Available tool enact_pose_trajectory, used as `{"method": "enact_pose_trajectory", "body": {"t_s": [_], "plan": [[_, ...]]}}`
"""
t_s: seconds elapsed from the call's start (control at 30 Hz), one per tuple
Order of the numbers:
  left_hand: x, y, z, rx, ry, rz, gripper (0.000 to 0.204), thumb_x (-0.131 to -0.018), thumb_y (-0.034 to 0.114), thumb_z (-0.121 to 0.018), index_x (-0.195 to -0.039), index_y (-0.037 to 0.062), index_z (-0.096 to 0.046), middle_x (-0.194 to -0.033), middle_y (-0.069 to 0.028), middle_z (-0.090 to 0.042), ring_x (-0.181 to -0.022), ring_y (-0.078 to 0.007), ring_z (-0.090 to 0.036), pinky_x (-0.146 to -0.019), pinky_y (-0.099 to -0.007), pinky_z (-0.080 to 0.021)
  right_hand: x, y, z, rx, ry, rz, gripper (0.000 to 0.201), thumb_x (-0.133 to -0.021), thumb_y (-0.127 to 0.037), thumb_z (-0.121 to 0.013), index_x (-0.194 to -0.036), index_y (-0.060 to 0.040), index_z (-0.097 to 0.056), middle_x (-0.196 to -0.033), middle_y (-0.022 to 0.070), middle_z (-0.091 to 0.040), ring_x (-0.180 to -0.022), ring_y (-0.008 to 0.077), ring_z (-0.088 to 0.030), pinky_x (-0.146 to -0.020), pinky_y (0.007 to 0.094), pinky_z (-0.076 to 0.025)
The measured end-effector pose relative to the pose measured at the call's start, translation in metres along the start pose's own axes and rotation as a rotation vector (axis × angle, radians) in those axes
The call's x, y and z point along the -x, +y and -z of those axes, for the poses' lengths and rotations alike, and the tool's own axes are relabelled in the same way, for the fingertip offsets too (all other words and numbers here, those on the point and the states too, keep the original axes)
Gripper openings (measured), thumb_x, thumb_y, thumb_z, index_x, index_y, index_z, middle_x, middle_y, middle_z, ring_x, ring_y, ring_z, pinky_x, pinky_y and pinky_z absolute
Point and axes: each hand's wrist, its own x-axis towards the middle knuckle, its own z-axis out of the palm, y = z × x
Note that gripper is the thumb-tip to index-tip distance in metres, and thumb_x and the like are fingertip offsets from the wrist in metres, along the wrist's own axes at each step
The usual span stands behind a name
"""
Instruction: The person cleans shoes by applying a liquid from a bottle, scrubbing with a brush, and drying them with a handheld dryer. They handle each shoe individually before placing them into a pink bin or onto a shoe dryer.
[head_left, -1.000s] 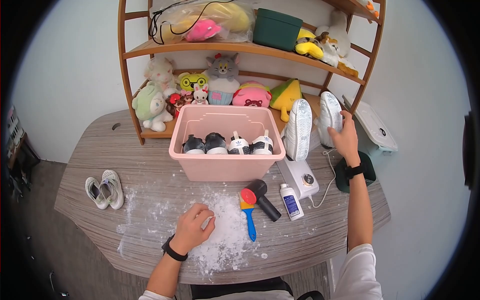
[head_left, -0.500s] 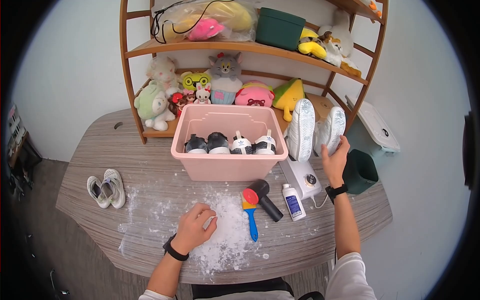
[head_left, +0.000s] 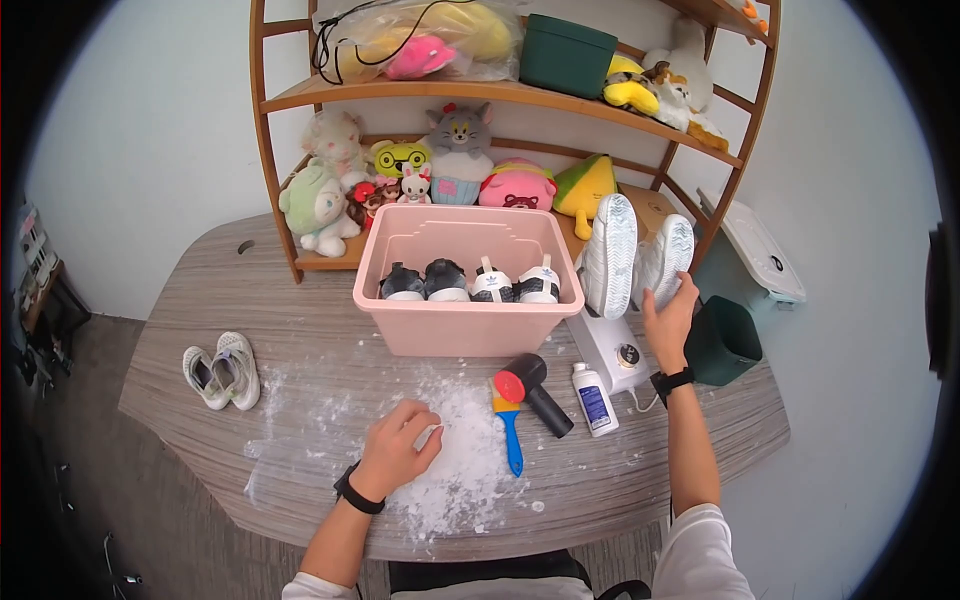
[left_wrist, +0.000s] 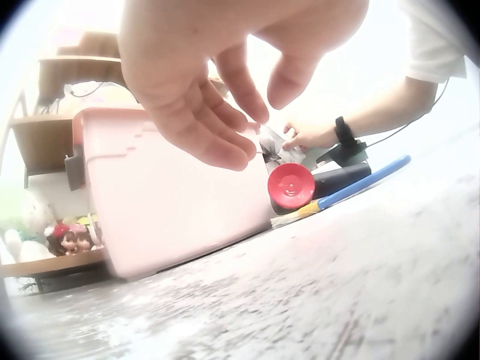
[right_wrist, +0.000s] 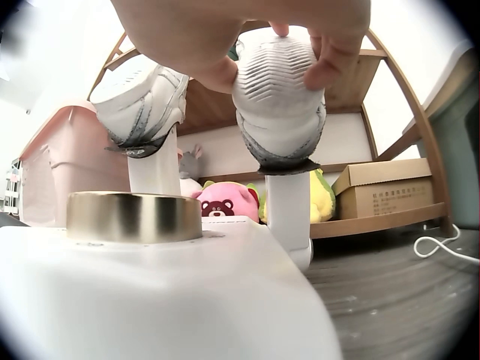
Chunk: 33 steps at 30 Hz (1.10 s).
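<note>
My right hand (head_left: 670, 325) grips the heel end of a white shoe (head_left: 668, 252), thumb on one side and fingers on the other. The right wrist view has this shoe (right_wrist: 279, 105) sole outward on an upright post (right_wrist: 289, 202) of a white shoe dryer (head_left: 606, 352). Beside it the matching white shoe (head_left: 610, 260) stands on the other post. Over white powder (head_left: 455, 470) on the table hovers my left hand (head_left: 398, 450), fingers loosely curled with nothing in them. Nearest to it are a blue-handled brush (head_left: 511, 440) and a black hair dryer (head_left: 540, 395) with a red end.
A pink bin (head_left: 460, 330) holding black and white shoes stands mid-table. Small grey shoes (head_left: 222, 372) lie at left. A white bottle (head_left: 595, 400) is by the dryer, a dark green bin (head_left: 722, 340) at right. Behind rises a wooden shelf (head_left: 500, 92) with plush toys.
My right hand has moved down and closer to me, from the shoe's upper side to its heel, and the shoe sits lower. The left hand stays over the powder.
</note>
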Motion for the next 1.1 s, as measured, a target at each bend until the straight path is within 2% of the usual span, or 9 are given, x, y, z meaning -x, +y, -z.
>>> {"method": "enact_pose_trajectory", "body": {"t_s": [0.47,0.6,0.67,0.7,0.73,0.83,0.93,1.07,1.1], "plan": [[-0.001,-0.001,0.006,0.025,0.035,0.021,0.013,-0.084,0.008,-0.077,-0.093,0.0076,-0.068,-0.095,-0.0078,-0.065,-0.078,-0.027,-0.068,-0.065,-0.0351,-0.055,0.003,-0.004,0.02,-0.041,-0.074,0.024,0.068,-0.09,-0.017,-0.074,-0.146,0.0023,-0.041,-0.134,0.0283,-0.05,-0.124,0.0464,-0.053,-0.104,0.0479,-0.045],[0.001,-0.004,0.009,0.019,0.02,0.019,0.011,-0.085,0.007,-0.077,-0.092,0.0061,-0.069,-0.097,-0.0085,-0.066,-0.081,-0.0263,-0.069,-0.066,-0.0337,-0.056,0.012,-0.014,0.04,0.007,-0.205,-0.024,0.054,-0.089,-0.012,-0.073,-0.137,0.0008,-0.051,-0.127,0.0241,-0.055,-0.115,0.0445,-0.057,-0.098,0.0466,-0.049],[0.002,-0.005,0.009,0.02,0.022,0.011,0.01,-0.085,0.007,-0.077,-0.091,0.0055,-0.069,-0.097,-0.0084,-0.066,-0.08,-0.0262,-0.069,-0.065,-0.0334,-0.056,0.021,-0.01,0.045,0.042,-0.191,0.076,0.043,-0.089,-0.011,-0.072,-0.127,0.0019,-0.056,-0.124,0.0231,-0.056,-0.112,0.0435,-0.058,-0.096,0.0468,-0.049],[0.002,-0.005,0.009,0.026,0.021,0.008,0.01,-0.086,0.007,-0.077,-0.089,0.0048,-0.068,-0.097,-0.0082,-0.066,-0.078,-0.0261,-0.068,-0.065,-0.0335,-0.055,0.026,-0.017,0.047,0.026,-0.142,0.125,0.034,-0.089,-0.008,-0.072,-0.119,0.0016,-0.059,-0.119,0.0213,-0.059,-0.106,0.0395,-0.061,-0.091,0.0446,-0.051],[0.002,-0.005,0.01,0.033,0.019,0.005,0.01,-0.087,0.007,-0.077,-0.087,0.0041,-0.067,-0.096,-0.008,-0.066,-0.077,-0.0259,-0.068,-0.064,-0.0335,-0.055,0.031,-0.024,0.05,0.027,-0.144,0.126,0.034,-0.089,-0.008,-0.072,-0.119,0.0016,-0.059,-0.119,0.0213,-0.059,-0.106,0.0395,-0.061,-0.091,0.0446,-0.051],[0.002,-0.004,0.011,0.045,0.033,0.013,0.013,-0.088,0.008,-0.077,-0.083,0.0031,-0.066,-0.092,-0.0077,-0.065,-0.074,-0.0256,-0.066,-0.062,-0.034,-0.054,0.047,-0.046,0.054,-0.121,-0.148,0.143,0.026,-0.088,-0.004,-0.072,-0.111,0.0011,-0.062,-0.107,0.0166,-0.062,-0.088,0.0323,-0.063,-0.074,0.0382,-0.053],[0.002,-0.007,0.011,0.017,0.049,0.015,0.016,-0.089,0.011,-0.077,-0.082,0.0028,-0.065,-0.089,-0.0088,-0.064,-0.075,-0.0279,-0.065,-0.063,-0.0363,-0.053,0.068,-0.075,0.053,-0.287,-0.229,0.089,0.023,-0.088,-0.002,-0.072,-0.109,0.0016,-0.062,-0.105,0.0162,-0.062,-0.085,0.0321,-0.063,-0.071,0.0379,-0.053],[0.0,-0.009,0.017,-0.077,0.03,0.084,0.016,-0.09,0.015,-0.075,-0.083,0.003,-0.066,-0.09,-0.0096,-0.065,-0.076,-0.0276,-0.066,-0.064,-0.0373,-0.053,0.097,-0.114,0.044,-0.384,-0.374,0.211,0.02,-0.088,-0.003,-0.071,-0.106,0.0008,-0.063,-0.108,0.018,-0.064,-0.087,0.0332,-0.064,-0.071,0.038,-0.054],[0.0,-0.012,0.016,-0.116,0.03,0.105,0.015,-0.091,0.015,-0.075,-0.084,0.0032,-0.068,-0.088,-0.0092,-0.065,-0.076,-0.0276,-0.066,-0.063,-0.0371,-0.054,0.107,-0.119,0.038,-0.386,-0.453,0.179,0.024,-0.088,-0.007,-0.073,-0.108,0.0006,-0.063,-0.112,0.0195,-0.064,-0.092,0.0374,-0.065,-0.076,0.0417,-0.055]]}}
